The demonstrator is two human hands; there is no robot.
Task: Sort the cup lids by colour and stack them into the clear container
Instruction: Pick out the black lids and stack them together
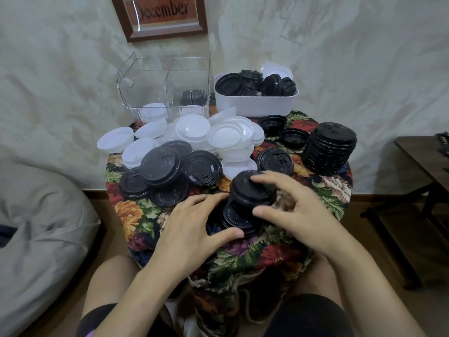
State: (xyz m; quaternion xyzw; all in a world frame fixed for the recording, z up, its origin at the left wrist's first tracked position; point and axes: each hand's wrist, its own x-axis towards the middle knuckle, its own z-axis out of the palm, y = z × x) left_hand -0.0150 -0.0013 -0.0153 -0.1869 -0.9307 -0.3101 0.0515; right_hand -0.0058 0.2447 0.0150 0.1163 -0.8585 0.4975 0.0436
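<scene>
Floral cloth (145,215) covers the small round table before us, and a pale mottled wall stands behind it.

Our right hand (291,212) lays its index fingertip (255,178) across the top of a short stack of black lids (250,190) and sets its thumb against the stack's near edge, so the stack is pinched between them. The other fingers of that hand are blurred and we cannot tell how they lie. Our left hand (192,229) has its fingers straight and spread. Their tips touch the left side of the same stack, and the thumb rests at the rim of a lower black lid (235,218) that lies under the stack at the front of the table.

Just left of our hands lie loose black lids (165,166), some overlapping. Beyond them, mid-table, is a heap of white lids (218,137). A tall stack of black lids (330,147) stands at the right edge.

At the back left stands the clear container (165,86), divided down the middle. It has white lids low in its left part and black ones in its right. Beside it, a white tub (255,103) holds more black lids.

A framed December sign (162,15) hangs above. A grey cushion (36,227) lies to the left, and a dark wooden side table (425,161) stands to the right.
</scene>
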